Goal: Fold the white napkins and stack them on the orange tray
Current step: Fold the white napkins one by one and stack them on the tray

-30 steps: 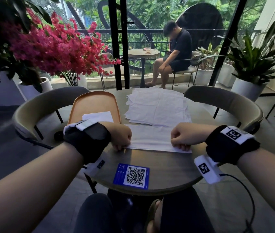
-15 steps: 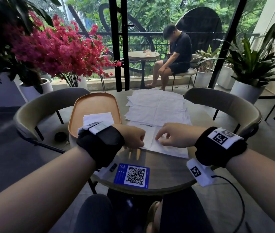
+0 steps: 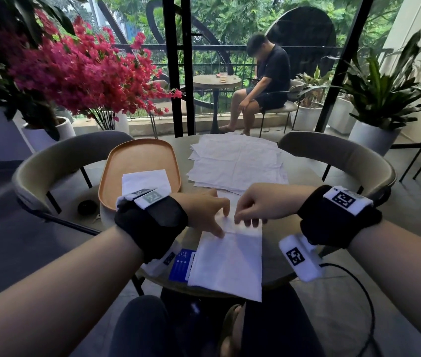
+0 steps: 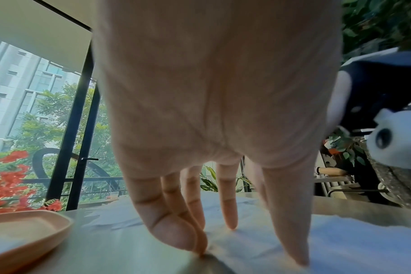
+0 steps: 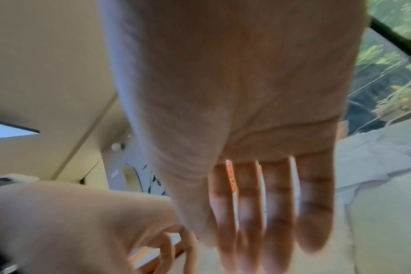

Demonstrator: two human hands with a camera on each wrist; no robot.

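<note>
A white napkin (image 3: 230,261) lies folded at the table's near edge, its lower end hanging over the rim toward me. My left hand (image 3: 217,222) presses spread, straight fingers (image 4: 230,220) on its upper left part. Close beside it, my right hand (image 3: 249,220) sets straight fingers (image 5: 272,231) on the upper edge; that view is blurred. The orange tray (image 3: 140,158) sits at the left with one folded napkin (image 3: 147,180) on it. A pile of unfolded white napkins (image 3: 237,163) lies behind my hands.
The round table (image 3: 276,258) is small. A blue QR card (image 3: 181,264) at its front is partly covered by the napkin. Curved chairs stand at the left (image 3: 57,161) and right (image 3: 338,155). A person sits at a far table beyond the glass.
My hands held the two ends of a wide napkin strip, then came together. The napkin now lies narrower and reaches over the near edge, with both hands' fingers straightened onto it.
</note>
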